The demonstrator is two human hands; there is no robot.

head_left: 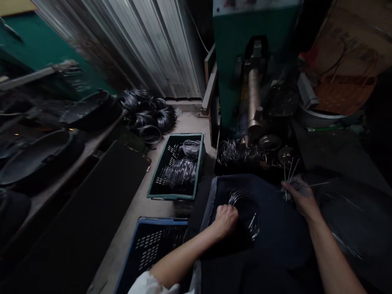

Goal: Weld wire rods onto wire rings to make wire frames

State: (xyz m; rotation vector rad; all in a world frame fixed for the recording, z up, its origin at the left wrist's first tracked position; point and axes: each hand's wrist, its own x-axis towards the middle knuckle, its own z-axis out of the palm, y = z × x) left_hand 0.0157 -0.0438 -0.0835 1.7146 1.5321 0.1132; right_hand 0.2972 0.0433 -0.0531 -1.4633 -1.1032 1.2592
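My left hand (pixel 226 219) is closed on the left side of a bundle of thin metal rings (pixel 253 218), which rests on the dark cloth (pixel 275 241) over my lap. Farther right, my right hand (pixel 301 196) holds several thin straight metal rods (pixel 290 175) that fan out in different directions from its fingers. The two hands are apart, with dark cloth between them. Beyond the right hand's rods stands a green machine (pixel 229 73) with a thick metal arm (pixel 253 96).
A green crate (pixel 200 163) of metal rings stands on the floor, with a blue crate (pixel 137 232) nearer. Black wire coils (pixel 147 110) lie behind. A dark tray below the machine holds wire pieces (pixel 232 152). An orange basket (pixel 346 96) is at right.
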